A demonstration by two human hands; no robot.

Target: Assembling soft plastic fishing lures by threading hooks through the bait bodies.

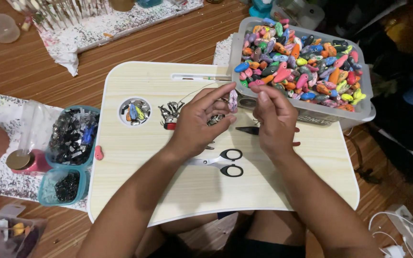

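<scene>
I've got both hands up over the surface: left hand and right hand pinching a small pale lure between them, scissors below, bin of colourful lures just behind.

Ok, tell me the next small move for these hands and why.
Probably keep the left hand steady and let the right hand work on the small pale lure body. Both hands pinch it above the lap desk, with the scissors lying unused below.
</scene>
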